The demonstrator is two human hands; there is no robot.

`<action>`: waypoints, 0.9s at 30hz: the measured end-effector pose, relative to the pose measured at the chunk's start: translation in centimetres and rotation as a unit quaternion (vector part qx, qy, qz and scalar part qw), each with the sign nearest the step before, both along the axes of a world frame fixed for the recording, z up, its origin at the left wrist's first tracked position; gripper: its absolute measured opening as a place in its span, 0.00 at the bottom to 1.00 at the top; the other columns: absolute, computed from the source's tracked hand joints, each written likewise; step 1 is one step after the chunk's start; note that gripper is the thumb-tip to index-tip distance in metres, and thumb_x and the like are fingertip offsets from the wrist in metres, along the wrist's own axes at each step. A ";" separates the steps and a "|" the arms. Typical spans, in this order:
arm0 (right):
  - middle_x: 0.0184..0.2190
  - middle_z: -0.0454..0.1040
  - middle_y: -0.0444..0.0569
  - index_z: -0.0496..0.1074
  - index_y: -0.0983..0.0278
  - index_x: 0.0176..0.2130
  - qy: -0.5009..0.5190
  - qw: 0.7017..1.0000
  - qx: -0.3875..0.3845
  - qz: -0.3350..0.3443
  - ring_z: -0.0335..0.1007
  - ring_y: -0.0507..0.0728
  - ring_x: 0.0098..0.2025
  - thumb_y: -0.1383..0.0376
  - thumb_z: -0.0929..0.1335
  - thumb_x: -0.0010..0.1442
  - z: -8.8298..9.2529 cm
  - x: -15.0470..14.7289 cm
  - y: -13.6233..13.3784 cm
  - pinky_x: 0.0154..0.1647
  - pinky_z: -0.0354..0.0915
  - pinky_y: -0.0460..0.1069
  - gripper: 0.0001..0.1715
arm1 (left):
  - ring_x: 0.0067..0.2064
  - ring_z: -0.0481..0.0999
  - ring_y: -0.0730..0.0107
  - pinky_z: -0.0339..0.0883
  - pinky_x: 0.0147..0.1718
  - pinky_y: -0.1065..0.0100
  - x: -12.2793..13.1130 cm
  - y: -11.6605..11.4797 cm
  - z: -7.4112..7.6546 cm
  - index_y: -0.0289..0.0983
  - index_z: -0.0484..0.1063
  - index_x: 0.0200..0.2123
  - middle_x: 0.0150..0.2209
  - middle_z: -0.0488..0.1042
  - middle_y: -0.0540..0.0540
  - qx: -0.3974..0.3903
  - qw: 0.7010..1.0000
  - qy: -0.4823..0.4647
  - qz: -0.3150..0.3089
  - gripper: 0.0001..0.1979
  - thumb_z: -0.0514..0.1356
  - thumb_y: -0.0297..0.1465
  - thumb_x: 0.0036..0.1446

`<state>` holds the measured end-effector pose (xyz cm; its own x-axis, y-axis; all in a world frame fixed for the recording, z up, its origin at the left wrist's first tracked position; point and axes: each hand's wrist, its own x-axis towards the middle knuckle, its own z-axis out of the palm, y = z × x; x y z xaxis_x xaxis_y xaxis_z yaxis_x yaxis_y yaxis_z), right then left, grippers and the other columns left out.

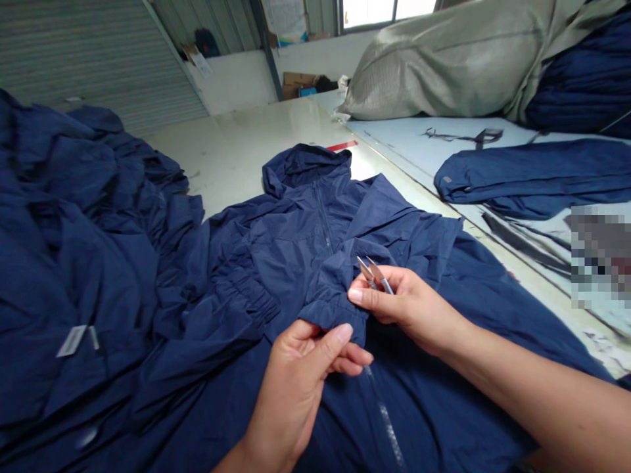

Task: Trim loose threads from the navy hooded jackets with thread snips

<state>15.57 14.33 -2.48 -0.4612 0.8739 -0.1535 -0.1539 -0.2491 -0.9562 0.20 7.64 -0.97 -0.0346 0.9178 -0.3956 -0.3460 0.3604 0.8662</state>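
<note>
A navy blue hooded jacket (283, 240) lies spread across the table in front of me, its hood at the far end and a zipper running down its front. My left hand (305, 368) pinches the gathered cuff (340, 315) of one sleeve between thumb and fingers. Close above the cuff, my right hand (394, 295) is closed around small thread snips (374, 272), whose two pointed blades stand apart and point up and away to the left. The right fingertips are beside the sleeve fabric; whether they also grip it I cannot tell.
A heap of navy garments (89, 230) with white labels (72, 341) covers the left side. On the right are a folded navy garment (532, 174), dark straps (473, 136) and a big grey sack (444, 66). A red strip (342, 145) lies beyond the hood on the pale table (236, 141).
</note>
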 end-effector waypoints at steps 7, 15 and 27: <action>0.18 0.60 0.36 0.72 0.66 0.28 -0.013 1.000 0.016 -0.001 0.49 0.45 0.20 0.53 0.77 0.50 0.1 -0.1 0.1 0.20 0.49 0.43 0.20 | 0.23 0.79 0.72 0.72 0.23 0.78 0.1 0.2 0.2 0.33 0.78 0.30 0.22 0.80 0.47 -0.012 0.999 -0.030 -0.001 0.08 0.72 0.30 0.48; 0.33 0.76 0.47 0.76 0.63 0.37 -0.115 0.943 0.285 -0.127 0.72 0.53 0.33 0.62 0.74 0.56 0.4 0.1 -0.7 0.35 0.68 0.47 0.09 | 0.29 0.83 0.64 0.75 0.28 0.73 0.2 -0.1 0.1 0.35 0.69 0.21 0.22 0.81 0.44 -0.003 0.999 -0.040 0.020 0.15 0.68 0.34 0.54; 0.34 0.79 0.47 0.75 0.62 0.37 -0.122 0.881 0.456 -0.032 0.73 0.52 0.36 0.77 0.67 0.59 -0.2 0.4 -0.8 0.37 0.68 0.46 0.11 | 0.30 0.83 0.64 0.77 0.31 0.71 0.0 -0.5 -0.8 0.33 0.79 0.30 0.28 0.83 0.43 0.053 0.995 0.085 -0.013 0.11 0.65 0.36 0.58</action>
